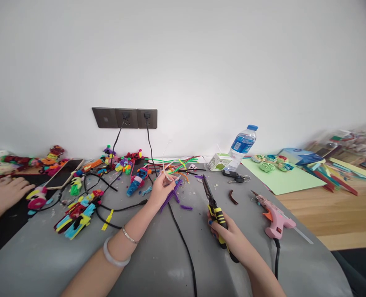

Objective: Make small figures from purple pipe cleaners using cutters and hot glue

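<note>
My left hand (163, 187) is closed in a pinch on a thin whitish strand (164, 165), whose exact kind I cannot make out. Just beside and below those fingers lie purple pipe cleaner pieces (175, 194), with a short purple bit (186, 207) farther right. Several green and orange pipe cleaners (183, 167) spread out behind the hand. My right hand (224, 233) wraps round the yellow-and-black handles of a pair of pliers (217, 214). Their long dark jaws point up and away, apart from the strand.
A pink glue gun (277, 220) lies at right, near a brown curved piece (232, 197) and keys (240, 178). A water bottle (243, 144) leans behind a small box (219, 162). Black cables (181, 235) cross the grey table. Pipe cleaner figures (79, 214) and another person's hand (11, 192) are left.
</note>
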Tool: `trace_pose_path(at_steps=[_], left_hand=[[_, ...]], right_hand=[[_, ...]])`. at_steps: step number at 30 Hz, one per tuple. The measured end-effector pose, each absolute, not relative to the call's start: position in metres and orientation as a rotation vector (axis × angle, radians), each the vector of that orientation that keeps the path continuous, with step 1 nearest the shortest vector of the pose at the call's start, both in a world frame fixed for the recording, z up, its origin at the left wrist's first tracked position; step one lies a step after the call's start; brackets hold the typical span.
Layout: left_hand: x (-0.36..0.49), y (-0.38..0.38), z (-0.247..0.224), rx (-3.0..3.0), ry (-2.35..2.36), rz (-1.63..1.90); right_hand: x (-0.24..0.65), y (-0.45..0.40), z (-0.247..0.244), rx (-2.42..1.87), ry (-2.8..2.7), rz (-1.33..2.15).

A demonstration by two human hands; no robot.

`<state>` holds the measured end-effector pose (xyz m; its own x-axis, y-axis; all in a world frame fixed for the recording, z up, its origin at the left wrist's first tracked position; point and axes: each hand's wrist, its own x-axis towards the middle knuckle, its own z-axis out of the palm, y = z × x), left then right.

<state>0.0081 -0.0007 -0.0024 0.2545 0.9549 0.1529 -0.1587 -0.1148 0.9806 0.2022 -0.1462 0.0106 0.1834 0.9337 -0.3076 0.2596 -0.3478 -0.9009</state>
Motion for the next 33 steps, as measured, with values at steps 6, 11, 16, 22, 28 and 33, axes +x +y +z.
trace_pose_path(at_steps=[6,11,16,22,28,33], left_hand=[[0.0083,0.0011,-0.0031,1.258,0.87,1.156],[0.008,0.0011,-0.0021,1.257,0.853,1.157],[0.0086,-0.0008,0.001,1.235,0.857,1.16],[0.0091,-0.001,0.0007,1.169,0.826,1.152],[0.0076,-0.0018,0.0011,1.223,0.793,1.157],[0.0078,-0.0018,0.0014,1.22,0.81,1.153]], right_hand=[[0.2025,-0.1467,0.0102,-1.742,-1.131,1.185],[0.2031,-0.1466,0.0087,-1.735,-1.134,1.174],[0.2032,-0.1471,0.0087,-1.741,-1.141,1.187],[0.2028,-0.1477,0.0106,-1.744,-1.142,1.19],[0.2017,-0.1468,0.0122,-1.753,-1.128,1.187],[0.2022,-0.147,0.011,-1.737,-1.139,1.183]])
